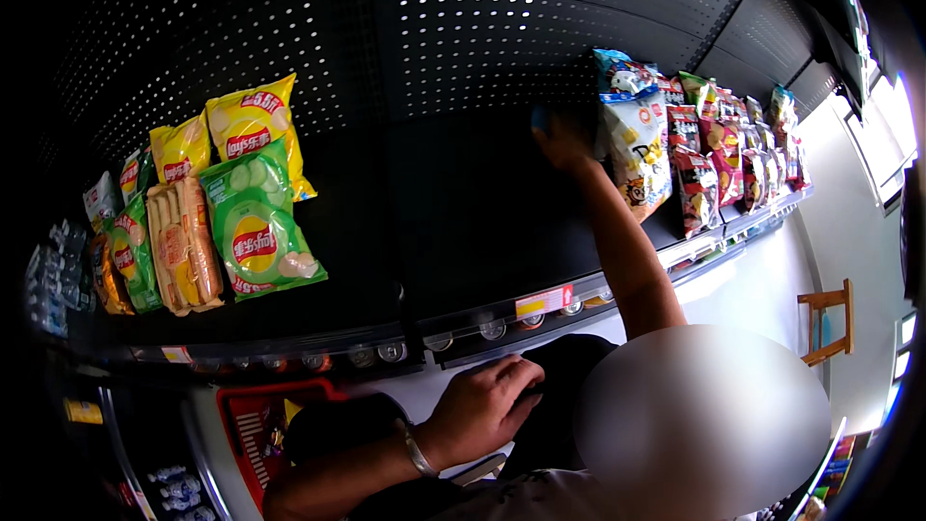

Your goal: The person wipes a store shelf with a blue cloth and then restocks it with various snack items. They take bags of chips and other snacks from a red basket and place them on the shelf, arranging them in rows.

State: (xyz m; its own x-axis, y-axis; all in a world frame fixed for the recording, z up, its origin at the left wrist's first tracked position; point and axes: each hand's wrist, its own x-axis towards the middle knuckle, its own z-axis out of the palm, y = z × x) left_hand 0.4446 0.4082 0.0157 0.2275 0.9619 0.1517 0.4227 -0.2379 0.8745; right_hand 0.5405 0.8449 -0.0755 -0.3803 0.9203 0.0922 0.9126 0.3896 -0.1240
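My right arm reaches over the front edge of a black shelf [463, 232]. In the shadow at its back, my right hand [564, 142] has its fingers bent at a small blue thing [539, 118] too dark to name. Just right of that hand stands a white and blue snack bag [639, 150], with a blue bag [625, 75] behind it. My left hand [487, 403], with a bracelet [419, 452] at the wrist, rests loosely on my dark-clothed knee [569, 362]. Its fingers are slack and nothing shows in them.
Yellow chip bags [258, 121], a green chip bag [260, 222] and a tan bag [181, 246] stand at left. More snack bags [721, 150] line the right. Cans [493, 329] show below the shelf. A red basket [246, 425] sits lower left; a wooden stool [826, 323] stands right.
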